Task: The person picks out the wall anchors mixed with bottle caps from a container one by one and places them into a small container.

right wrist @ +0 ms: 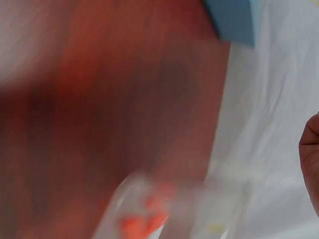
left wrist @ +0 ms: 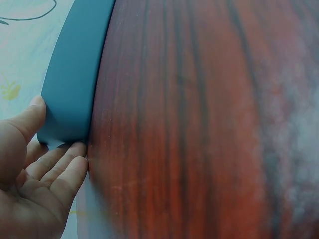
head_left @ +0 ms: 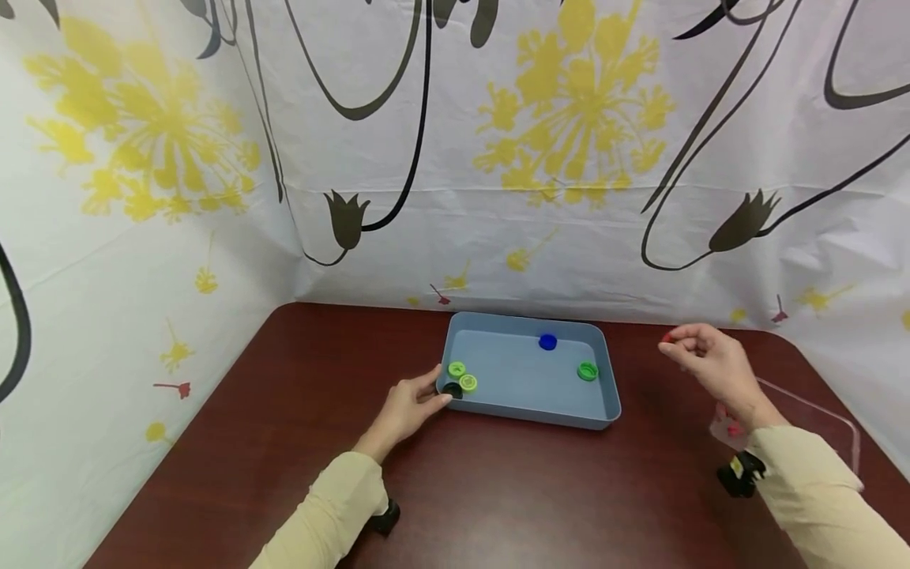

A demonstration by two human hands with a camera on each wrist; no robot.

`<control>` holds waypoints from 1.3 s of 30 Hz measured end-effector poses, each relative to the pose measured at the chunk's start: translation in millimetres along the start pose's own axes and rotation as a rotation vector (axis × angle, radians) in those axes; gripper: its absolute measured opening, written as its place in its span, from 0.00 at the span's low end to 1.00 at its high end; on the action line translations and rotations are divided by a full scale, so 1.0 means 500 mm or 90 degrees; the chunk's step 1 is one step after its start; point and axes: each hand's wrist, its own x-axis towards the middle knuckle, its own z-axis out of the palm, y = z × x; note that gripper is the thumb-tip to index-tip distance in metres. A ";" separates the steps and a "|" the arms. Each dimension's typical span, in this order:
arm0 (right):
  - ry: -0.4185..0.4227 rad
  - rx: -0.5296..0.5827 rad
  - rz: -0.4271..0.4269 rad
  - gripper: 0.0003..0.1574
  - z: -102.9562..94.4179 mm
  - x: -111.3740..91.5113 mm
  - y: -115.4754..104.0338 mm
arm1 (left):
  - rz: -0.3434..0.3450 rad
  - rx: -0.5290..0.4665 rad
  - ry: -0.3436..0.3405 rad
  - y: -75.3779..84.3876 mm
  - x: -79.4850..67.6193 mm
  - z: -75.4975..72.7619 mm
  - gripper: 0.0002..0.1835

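Note:
A shallow blue-grey tray [head_left: 522, 415] stands on the dark red-brown table. My left hand [head_left: 408, 411] grips its near left corner, thumb at the near side and fingers round the end; the left wrist view shows the hand [left wrist: 45, 169] against the tray wall [left wrist: 75, 74]. Inside lie a black bottle cap [head_left: 452, 390], two light green caps [head_left: 462, 383], a blue cap [head_left: 547, 341] and a green cap [head_left: 587, 371]. Right of the tray, my raised right hand [head_left: 714, 367] pinches a small red cap [head_left: 666, 338], mostly covered by the fingers.
A transparent container [head_left: 810, 403] with several red pieces [head_left: 732, 427] lies at the table's right, partly behind my right forearm. Patterned white sheeting [head_left: 455, 237] hangs along the back and left edges of the table [head_left: 526, 490].

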 end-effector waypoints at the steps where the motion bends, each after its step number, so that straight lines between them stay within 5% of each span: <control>1: 0.009 -0.003 0.009 0.16 -0.010 -0.010 0.010 | 0.000 -0.002 0.000 0.000 0.000 0.000 0.33; 7: 0.046 -0.016 0.061 0.12 -0.063 -0.070 0.065 | -0.009 0.006 -0.003 0.002 -0.001 -0.003 0.33; 14: 0.068 -0.114 0.078 0.16 -0.095 -0.111 0.106 | -0.022 0.010 0.011 0.002 -0.002 -0.013 0.33; 26: 0.112 -0.231 0.046 0.13 -0.082 -0.124 0.130 | -0.039 -0.009 0.007 -0.001 -0.006 -0.017 0.33; 34: 0.124 -0.244 0.062 0.18 -0.075 -0.128 0.133 | -0.043 -0.011 0.007 0.000 -0.005 -0.015 0.33; 39: 0.197 -0.225 0.049 0.15 -0.065 -0.128 0.123 | -0.045 -0.011 0.002 -0.006 -0.004 -0.017 0.33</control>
